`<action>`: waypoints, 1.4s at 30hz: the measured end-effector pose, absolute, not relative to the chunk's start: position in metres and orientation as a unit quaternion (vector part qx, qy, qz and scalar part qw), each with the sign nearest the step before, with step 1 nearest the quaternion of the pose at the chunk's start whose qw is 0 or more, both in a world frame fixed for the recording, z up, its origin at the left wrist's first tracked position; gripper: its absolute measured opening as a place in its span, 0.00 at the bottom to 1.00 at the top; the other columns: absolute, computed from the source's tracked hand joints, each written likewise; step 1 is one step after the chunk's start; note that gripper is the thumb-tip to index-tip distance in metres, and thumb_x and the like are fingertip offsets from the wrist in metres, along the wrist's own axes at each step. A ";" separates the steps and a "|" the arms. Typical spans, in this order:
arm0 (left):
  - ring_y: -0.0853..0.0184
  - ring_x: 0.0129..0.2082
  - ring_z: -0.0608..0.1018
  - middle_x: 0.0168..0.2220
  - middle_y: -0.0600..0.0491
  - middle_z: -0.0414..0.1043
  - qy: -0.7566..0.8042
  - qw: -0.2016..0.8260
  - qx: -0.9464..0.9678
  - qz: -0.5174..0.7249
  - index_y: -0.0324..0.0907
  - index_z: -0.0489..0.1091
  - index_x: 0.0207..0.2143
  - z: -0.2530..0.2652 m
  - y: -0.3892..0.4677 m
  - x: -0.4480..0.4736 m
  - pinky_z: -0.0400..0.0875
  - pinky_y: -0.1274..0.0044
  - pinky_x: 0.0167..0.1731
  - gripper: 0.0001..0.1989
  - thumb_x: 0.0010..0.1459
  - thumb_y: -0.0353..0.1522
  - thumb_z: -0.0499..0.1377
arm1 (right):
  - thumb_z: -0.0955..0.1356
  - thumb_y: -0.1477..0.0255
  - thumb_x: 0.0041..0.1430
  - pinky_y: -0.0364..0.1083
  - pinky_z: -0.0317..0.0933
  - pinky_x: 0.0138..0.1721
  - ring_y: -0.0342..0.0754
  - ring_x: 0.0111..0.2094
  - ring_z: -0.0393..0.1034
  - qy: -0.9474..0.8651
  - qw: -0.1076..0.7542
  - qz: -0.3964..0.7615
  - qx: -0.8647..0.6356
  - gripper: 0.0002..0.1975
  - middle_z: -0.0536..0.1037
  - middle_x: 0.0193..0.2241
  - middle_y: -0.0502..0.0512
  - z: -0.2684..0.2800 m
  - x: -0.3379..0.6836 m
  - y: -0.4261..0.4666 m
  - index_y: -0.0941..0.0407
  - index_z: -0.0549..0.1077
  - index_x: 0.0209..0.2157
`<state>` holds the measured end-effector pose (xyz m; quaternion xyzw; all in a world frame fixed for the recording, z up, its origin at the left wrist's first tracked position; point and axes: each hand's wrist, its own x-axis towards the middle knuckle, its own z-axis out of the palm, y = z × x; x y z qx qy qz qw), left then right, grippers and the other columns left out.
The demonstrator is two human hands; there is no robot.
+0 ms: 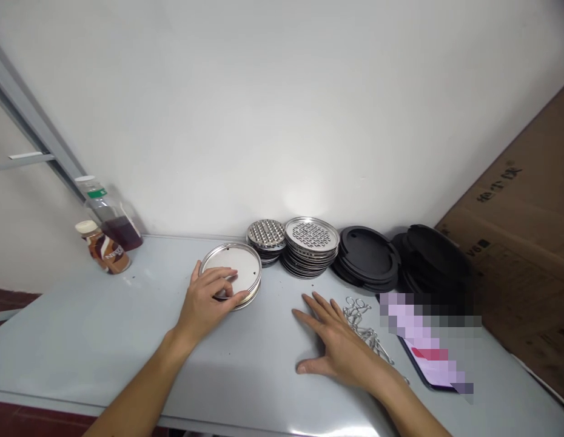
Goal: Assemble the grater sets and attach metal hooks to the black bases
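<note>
A low stack of round metal plates rests on the table, its top plate smooth with small dark holes near the rim. My left hand grips the stack, thumb at the near right edge and other fingers over the top and along the left rim. To the right, my right hand hovers or rests with fingers spread and nothing in it; contact with the table is unclear. Beside its wrist lies a loose pile of metal rings with looped wire ends, partly hidden by the hand.
Grater-like metal discs and a taller stack of grater plates stand by the wall. Black round lids, more black parts, a phone and a cardboard box are right. Two drink bottles stand left.
</note>
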<state>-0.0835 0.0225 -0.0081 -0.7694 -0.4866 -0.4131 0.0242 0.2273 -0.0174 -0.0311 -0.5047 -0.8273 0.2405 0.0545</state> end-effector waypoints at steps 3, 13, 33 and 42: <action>0.62 0.43 0.81 0.39 0.53 0.80 -0.489 0.006 -0.749 -0.447 0.42 0.65 0.20 -0.008 0.021 -0.082 0.46 0.53 0.65 0.17 0.54 0.38 0.67 | 0.68 0.38 0.44 0.64 0.27 0.67 0.63 0.70 0.27 -0.830 0.058 0.236 -0.501 0.52 0.42 0.70 0.59 -0.031 0.228 -0.018 0.46 0.55 0.67; 0.61 0.40 0.81 0.33 0.53 0.79 -0.413 -0.003 -0.698 -0.585 0.42 0.64 0.21 0.003 0.015 -0.080 0.58 0.51 0.61 0.16 0.53 0.33 0.69 | 0.71 0.41 0.44 0.66 0.30 0.66 0.65 0.70 0.30 -0.834 0.078 0.235 -0.494 0.51 0.45 0.70 0.61 -0.030 0.228 -0.018 0.48 0.57 0.66; 0.64 0.41 0.79 0.37 0.54 0.79 -0.251 -0.247 -0.886 -0.301 0.43 0.65 0.22 -0.038 -0.014 -0.019 0.45 0.59 0.66 0.23 0.40 0.46 0.73 | 0.67 0.72 0.61 0.50 0.66 0.43 0.51 0.38 0.73 -0.773 0.267 0.162 -0.552 0.13 0.79 0.36 0.56 -0.033 0.228 -0.006 0.56 0.77 0.48; 0.44 0.67 0.54 0.69 0.38 0.45 -0.363 -0.259 -0.880 -0.164 0.46 0.57 0.64 -0.028 -0.008 -0.045 0.60 0.55 0.61 0.55 0.35 0.53 0.72 | 0.68 0.73 0.61 0.50 0.65 0.42 0.52 0.37 0.72 -0.774 0.262 0.149 -0.558 0.12 0.79 0.34 0.55 -0.035 0.228 -0.006 0.55 0.77 0.46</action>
